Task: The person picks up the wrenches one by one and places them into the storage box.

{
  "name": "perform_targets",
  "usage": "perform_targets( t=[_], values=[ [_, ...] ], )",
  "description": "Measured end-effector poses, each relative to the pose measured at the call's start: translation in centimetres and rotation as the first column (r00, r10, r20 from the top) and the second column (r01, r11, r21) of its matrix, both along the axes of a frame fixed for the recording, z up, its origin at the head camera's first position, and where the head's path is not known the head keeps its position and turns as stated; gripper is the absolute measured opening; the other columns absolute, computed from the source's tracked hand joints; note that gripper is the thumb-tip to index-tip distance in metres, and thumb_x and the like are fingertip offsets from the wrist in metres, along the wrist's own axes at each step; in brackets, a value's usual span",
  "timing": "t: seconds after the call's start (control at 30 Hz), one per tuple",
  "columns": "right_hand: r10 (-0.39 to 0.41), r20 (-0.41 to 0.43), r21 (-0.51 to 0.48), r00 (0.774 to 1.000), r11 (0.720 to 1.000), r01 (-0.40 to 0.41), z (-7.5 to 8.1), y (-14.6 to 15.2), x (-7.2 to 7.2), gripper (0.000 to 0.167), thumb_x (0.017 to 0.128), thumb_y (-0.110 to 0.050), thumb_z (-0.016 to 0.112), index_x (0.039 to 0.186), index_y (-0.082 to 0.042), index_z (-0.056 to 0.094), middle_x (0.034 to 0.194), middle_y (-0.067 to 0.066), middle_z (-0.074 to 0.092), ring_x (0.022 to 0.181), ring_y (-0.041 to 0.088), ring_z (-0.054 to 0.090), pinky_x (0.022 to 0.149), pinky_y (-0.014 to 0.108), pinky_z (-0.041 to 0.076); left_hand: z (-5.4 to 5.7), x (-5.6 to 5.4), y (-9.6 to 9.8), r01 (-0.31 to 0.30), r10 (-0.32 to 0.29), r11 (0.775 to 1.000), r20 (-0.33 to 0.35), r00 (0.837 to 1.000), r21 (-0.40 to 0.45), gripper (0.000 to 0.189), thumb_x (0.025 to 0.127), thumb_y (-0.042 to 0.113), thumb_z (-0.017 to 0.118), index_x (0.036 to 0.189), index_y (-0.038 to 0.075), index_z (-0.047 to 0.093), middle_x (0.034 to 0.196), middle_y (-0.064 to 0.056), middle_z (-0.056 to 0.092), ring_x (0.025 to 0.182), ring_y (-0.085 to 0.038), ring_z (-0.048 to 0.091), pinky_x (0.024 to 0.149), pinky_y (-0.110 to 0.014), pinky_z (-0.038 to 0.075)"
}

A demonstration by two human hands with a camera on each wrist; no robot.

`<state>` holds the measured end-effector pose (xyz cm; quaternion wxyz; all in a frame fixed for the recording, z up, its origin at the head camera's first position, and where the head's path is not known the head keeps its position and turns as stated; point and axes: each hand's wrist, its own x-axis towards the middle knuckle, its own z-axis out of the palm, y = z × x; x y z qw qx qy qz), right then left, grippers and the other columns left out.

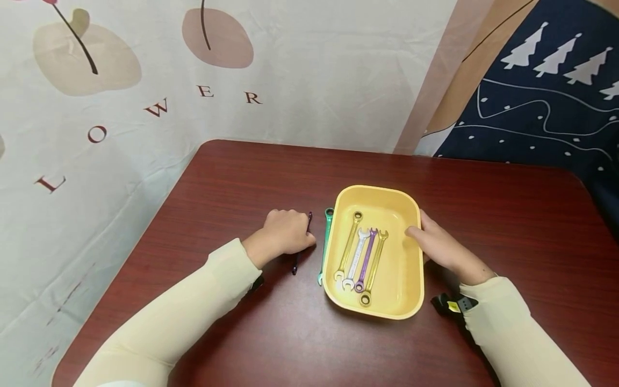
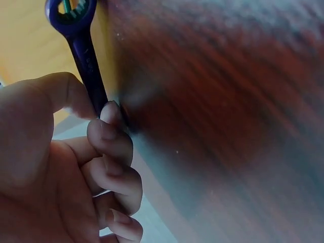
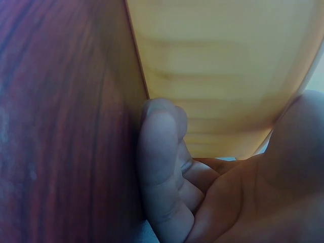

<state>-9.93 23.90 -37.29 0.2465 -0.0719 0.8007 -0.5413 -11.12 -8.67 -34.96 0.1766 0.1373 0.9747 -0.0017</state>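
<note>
My left hand [image 1: 286, 231] pinches a dark purple ratcheting wrench [image 1: 295, 265] between thumb and fingertips, low over the table left of a yellow plastic bin. In the left wrist view, the ring end and part of the shank of the wrench [image 2: 87, 58] stick out past the thumb. My right hand [image 1: 442, 247] grips the right side of the yellow bin [image 1: 401, 274], thumb over the rim and fingers outside. Inside the bin lie a gold wrench [image 1: 349, 244], a silver wrench [image 1: 356, 259], a purple wrench [image 1: 367, 260] and a second gold wrench [image 1: 374, 266], roughly side by side.
A green wrench [image 1: 326, 236] lies on the table along the bin's left side, between bin and left hand. The reddish-brown table [image 1: 261, 172] ends at a printed cloth backdrop [image 1: 329, 80]. A small dark device [image 1: 447, 303] sits under the right wrist.
</note>
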Motion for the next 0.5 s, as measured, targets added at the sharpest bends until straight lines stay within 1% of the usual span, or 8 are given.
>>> perform_targets(
  t=[0.17, 0.5],
  values=[
    [0.002, -0.004, 0.002, 1.000, 1.000, -0.002, 0.16, 0.00, 0.05, 0.065, 0.101, -0.013, 0.037, 0.159, -0.011, 0.006, 0.096, 0.024, 0.069, 0.072, 0.029, 0.074, 0.058, 0.047, 0.059, 0.08, -0.05, -0.02, -0.004, 0.004, 1.000, -0.005, 1.000, 0.004, 0.032, 0.087, 0.034, 0.057, 0.060, 0.018, 0.053, 0.070, -0.002, 0.063, 0.065, -0.019, 0.058, 0.066, -0.043, 0.047],
    [0.005, -0.005, -0.003, 1.000, 1.000, -0.005, 0.05, -0.04, 0.01, 0.066, 0.101, -0.013, 0.037, 0.159, -0.012, 0.005, 0.096, 0.024, 0.069, 0.071, 0.028, 0.074, 0.057, 0.047, 0.058, 0.23, 0.12, -0.21, -0.024, 0.024, 1.000, 0.010, 1.000, 0.016, 0.032, 0.089, 0.033, 0.057, 0.062, 0.017, 0.055, 0.070, -0.002, 0.063, 0.065, -0.019, 0.059, 0.063, -0.040, 0.046]
  ],
)
